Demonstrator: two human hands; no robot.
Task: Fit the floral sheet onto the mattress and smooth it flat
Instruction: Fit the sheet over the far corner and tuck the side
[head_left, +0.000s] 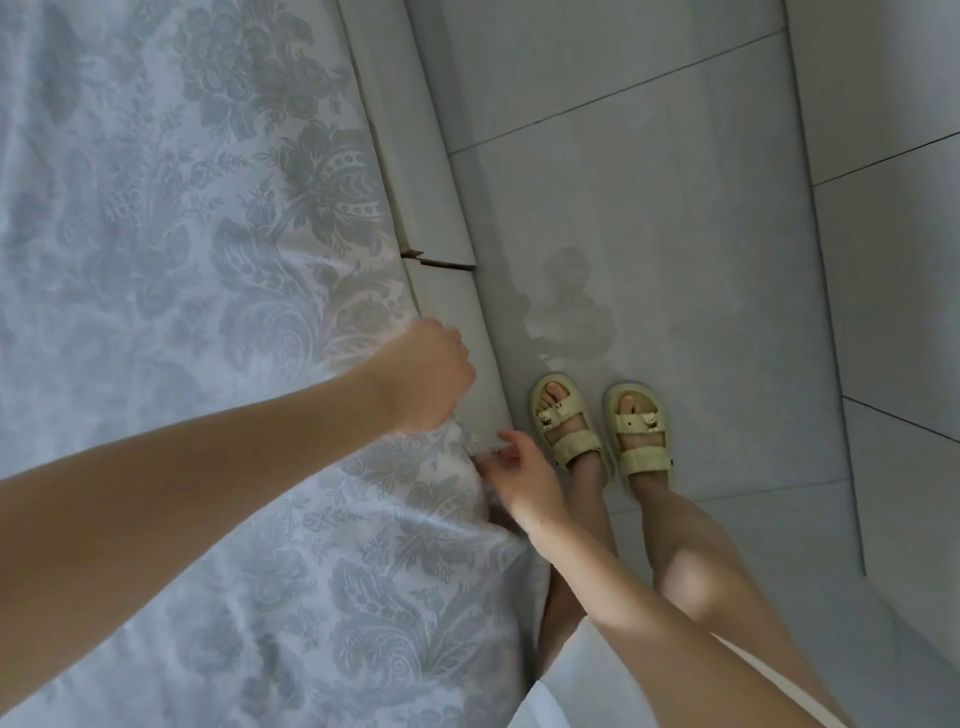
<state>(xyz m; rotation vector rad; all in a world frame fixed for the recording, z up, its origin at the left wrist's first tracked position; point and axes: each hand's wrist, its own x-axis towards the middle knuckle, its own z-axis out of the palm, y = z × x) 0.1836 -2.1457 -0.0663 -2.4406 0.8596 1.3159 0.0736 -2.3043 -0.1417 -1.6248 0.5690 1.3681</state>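
The left hand (426, 374) sits mid-frame as a closed fist, its bare forearm stretching in from the left edge. Just below and to its right, the right hand (514, 475) reaches in from the lower right, fingers (506, 441) loosely curled and pinching.

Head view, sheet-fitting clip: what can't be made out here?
- Left hand: its fingers curl under at the pale grey floral sheet edge, so the grip is hidden.
- Right hand: motion-blurred fingertips at the bunched sheet edge; pinching or only touching is unclear.
- Mattress: covered by the sheet; only the cream bed-frame rail shows beside it.
- Bed corners: cut off by the frame edges.
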